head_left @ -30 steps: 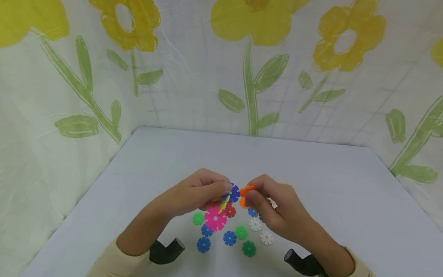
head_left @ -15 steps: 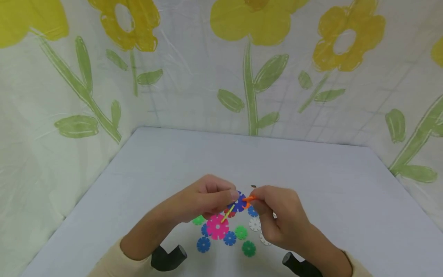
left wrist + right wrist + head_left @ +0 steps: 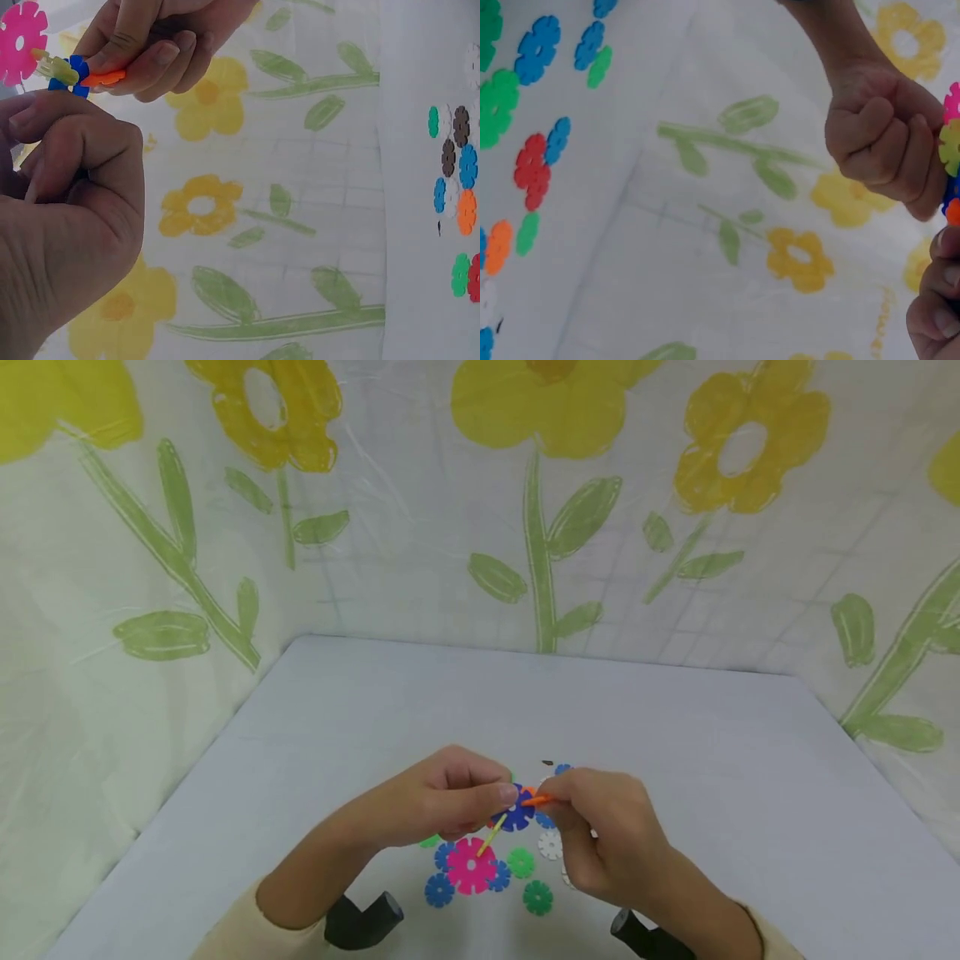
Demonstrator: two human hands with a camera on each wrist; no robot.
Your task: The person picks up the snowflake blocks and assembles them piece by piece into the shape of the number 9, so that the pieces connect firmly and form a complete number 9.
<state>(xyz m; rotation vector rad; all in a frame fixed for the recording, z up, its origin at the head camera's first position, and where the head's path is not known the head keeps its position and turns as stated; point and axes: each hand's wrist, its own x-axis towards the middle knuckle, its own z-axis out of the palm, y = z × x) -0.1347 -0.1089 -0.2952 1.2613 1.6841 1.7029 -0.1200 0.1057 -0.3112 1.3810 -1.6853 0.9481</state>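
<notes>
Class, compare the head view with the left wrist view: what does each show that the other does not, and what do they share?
Only the head view: the beige sleeves and the black wrist pieces.

Only the left wrist view: the brown discs lying on the table.

Both views: the left hand, the right hand, the pink disc, yellow disc, blue disc and orange disc between the hands, and the flowered backdrop.

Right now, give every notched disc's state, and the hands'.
Dark blue disc, raised, pinched.
Pink disc, raised.
Yellow disc, joining dark blue and pink discs.
Orange disc, pinched, meeting dark blue disc; fit unclear.
Loose discs, lying on table.
Left hand, pinching dark blue disc.
Right hand, pinching orange disc.
</notes>
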